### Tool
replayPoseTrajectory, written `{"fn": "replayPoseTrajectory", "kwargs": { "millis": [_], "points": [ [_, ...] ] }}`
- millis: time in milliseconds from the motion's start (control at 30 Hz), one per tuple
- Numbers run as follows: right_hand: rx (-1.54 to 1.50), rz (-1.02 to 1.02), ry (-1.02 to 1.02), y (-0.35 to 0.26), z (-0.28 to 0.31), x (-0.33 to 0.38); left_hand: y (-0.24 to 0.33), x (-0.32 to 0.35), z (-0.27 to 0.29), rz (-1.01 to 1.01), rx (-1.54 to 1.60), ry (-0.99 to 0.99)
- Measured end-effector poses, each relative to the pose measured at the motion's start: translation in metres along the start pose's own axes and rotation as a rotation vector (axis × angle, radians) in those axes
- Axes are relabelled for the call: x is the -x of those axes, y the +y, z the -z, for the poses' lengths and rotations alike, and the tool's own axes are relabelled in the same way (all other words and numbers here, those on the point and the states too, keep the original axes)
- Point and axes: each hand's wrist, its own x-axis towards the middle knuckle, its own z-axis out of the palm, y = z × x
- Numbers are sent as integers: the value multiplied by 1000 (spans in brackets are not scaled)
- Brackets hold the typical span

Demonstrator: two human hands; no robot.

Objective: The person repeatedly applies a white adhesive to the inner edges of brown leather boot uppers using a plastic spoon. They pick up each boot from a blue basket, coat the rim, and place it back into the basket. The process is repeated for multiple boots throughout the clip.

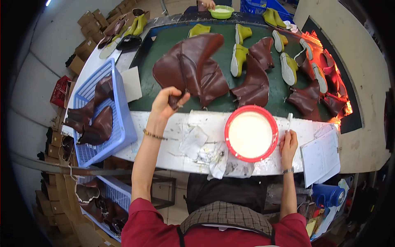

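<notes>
My left hand (168,103) grips the lower end of a brown leather boot upper (173,68) with a zip, raised at the near edge of the green belt (144,80). Closed round a slim white-ended brush (290,120), my right hand (289,142) is just right of a red-rimmed bowl (252,154). White liquid (251,133) fills the bowl. More brown uppers (253,88) lie on the belt, among olive-green shoe forms (238,57) with pale soles.
At left, a blue basket (127,119) contains brown boots; another basket (119,189) sits lower. Stained papers (195,142) lie left of the bowl, a notebook (319,154) at right. An orange glow (345,99) lines the belt's right end. Across the belt, another person's hand (209,4) touches a green basin (222,16).
</notes>
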Motion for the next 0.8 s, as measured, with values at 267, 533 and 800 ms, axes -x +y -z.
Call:
{"fn": "replayPoseTrajectory", "kwargs": {
  "millis": [267, 533, 800],
  "points": [
    [8, -15, 122, 1, -12, 4, 42, -237, -72, 16, 70, 47],
    [-46, -35, 103, -5, -12, 3, 0, -324, -105, -209, -403, 28],
    [33, 8, 158, 7, -4, 9, 49, -100, -97, -1034, -1386, -72]
  ]
}}
